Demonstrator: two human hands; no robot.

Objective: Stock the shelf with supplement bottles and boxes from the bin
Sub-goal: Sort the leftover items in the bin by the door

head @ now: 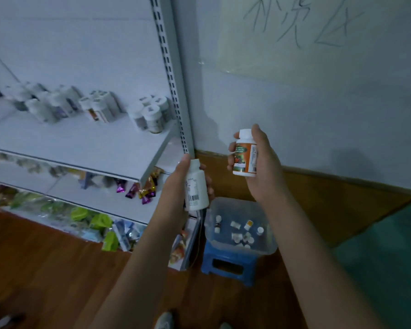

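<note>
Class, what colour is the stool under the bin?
Blue stool, beneath the clear bin; head view.

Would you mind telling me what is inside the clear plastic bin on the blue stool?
The clear plastic bin on the blue stool holds several small white-capped bottles, seen from above. The left forearm covers the bin's near-left corner, so anything there is hidden.

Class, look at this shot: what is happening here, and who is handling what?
A person is restocking a shelf. The left hand holds a white bottle, and the right hand holds an orange-labelled bottle, both raised in front of the shelf. Below them a clear bin on a blue stool holds more bottles. Several bottles already stand on the shelf.
</note>
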